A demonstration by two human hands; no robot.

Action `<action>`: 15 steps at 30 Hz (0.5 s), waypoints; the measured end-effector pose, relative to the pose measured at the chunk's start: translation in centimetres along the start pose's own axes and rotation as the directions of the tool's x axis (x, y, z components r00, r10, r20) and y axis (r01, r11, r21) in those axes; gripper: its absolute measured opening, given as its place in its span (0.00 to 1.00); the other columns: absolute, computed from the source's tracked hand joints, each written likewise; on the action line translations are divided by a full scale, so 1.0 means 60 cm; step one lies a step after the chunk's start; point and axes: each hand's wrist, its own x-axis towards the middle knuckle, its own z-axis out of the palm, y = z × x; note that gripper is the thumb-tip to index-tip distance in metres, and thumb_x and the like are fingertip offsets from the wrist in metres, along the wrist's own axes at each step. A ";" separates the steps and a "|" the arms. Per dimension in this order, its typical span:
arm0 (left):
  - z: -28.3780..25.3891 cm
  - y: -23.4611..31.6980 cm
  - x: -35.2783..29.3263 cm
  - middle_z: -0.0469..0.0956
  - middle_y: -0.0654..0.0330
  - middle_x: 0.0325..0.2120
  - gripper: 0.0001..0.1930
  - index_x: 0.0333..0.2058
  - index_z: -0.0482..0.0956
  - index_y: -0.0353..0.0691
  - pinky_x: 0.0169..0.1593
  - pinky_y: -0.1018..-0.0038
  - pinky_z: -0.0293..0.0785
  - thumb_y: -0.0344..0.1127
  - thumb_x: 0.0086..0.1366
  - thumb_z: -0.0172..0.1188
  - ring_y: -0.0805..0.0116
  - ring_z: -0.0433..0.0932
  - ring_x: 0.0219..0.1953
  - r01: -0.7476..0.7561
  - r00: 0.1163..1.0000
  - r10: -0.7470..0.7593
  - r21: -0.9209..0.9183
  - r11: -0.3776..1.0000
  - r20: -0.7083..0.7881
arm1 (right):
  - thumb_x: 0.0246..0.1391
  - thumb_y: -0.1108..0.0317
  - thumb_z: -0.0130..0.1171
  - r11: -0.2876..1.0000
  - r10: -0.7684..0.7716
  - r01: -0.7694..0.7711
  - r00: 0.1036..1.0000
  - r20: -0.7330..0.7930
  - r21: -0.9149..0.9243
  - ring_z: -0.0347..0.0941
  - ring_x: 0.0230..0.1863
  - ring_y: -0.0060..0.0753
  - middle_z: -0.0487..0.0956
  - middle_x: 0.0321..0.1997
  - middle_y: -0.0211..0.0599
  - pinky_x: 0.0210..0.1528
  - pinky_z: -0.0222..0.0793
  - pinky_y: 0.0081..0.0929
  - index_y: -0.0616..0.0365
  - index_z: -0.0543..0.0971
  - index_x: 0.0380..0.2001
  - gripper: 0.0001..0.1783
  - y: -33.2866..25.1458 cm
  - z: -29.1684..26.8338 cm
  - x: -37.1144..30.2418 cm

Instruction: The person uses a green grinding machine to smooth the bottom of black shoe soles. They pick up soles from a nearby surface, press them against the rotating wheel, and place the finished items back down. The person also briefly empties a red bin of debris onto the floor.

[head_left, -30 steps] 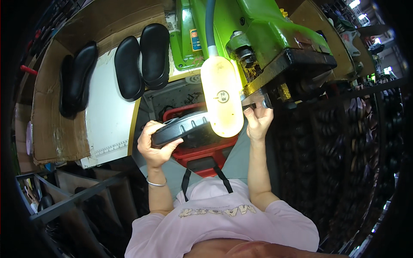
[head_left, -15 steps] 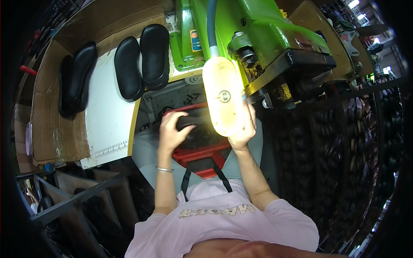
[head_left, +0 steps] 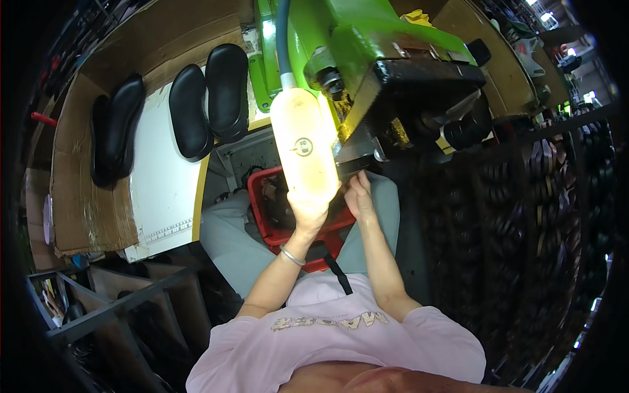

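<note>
My left hand (head_left: 308,213) reaches up under the glowing oval lamp (head_left: 303,124), which hides its fingers. To the right of the lamp, my right hand (head_left: 358,196) is closed, fingers bent upward, just below the working end of a green machine (head_left: 400,29). A dark edge (head_left: 357,164) shows above its fingertips; whether that belongs to a held piece or to the machine, I cannot tell. Below both hands, a red basket (head_left: 257,213) with dark pieces inside sits between my knees.
Black shoe soles stand on the white board (head_left: 160,164) at left: one sole (head_left: 190,114), a second sole (head_left: 227,92) and an overlapping pair (head_left: 121,131). Cardboard (head_left: 82,150) walls the board in. A grey metal rack (head_left: 118,308) is at lower left; dark shelves (head_left: 498,242) fill the right.
My left hand has moved right, from open beside the lamp to underneath it. My right hand has come out from behind the lamp. The view has shifted, so lamp and machine appear further left.
</note>
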 end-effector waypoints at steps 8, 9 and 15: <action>-0.001 0.007 0.004 0.79 0.57 0.38 0.19 0.42 0.75 0.32 0.48 0.73 0.76 0.20 0.51 0.70 0.69 0.78 0.40 -0.072 0.995 0.071 -0.004 0.997 -0.070 | 0.54 0.71 0.64 0.980 -0.182 0.171 0.976 -0.121 -0.101 0.66 0.58 0.36 0.68 0.58 0.38 0.58 0.68 0.38 0.52 0.63 0.61 0.33 -0.089 -0.018 -0.003; -0.003 0.023 0.009 0.78 0.57 0.37 0.20 0.42 0.75 0.32 0.48 0.73 0.76 0.19 0.51 0.70 0.68 0.78 0.40 -0.079 0.996 0.078 -0.004 0.997 -0.034 | 0.52 0.73 0.67 0.940 -0.293 0.255 0.943 -0.158 -0.225 0.66 0.57 0.34 0.68 0.57 0.40 0.55 0.69 0.31 0.56 0.67 0.58 0.31 -0.114 -0.016 0.000; -0.082 0.078 0.043 0.77 0.58 0.37 0.22 0.42 0.73 0.33 0.46 0.75 0.77 0.18 0.48 0.72 0.69 0.78 0.38 -0.110 0.978 0.079 0.161 0.981 0.191 | 0.45 0.75 0.73 0.719 -0.530 0.407 0.845 -0.066 -0.564 0.73 0.46 0.27 0.75 0.47 0.36 0.50 0.71 0.23 0.60 0.71 0.54 0.32 -0.227 0.069 -0.015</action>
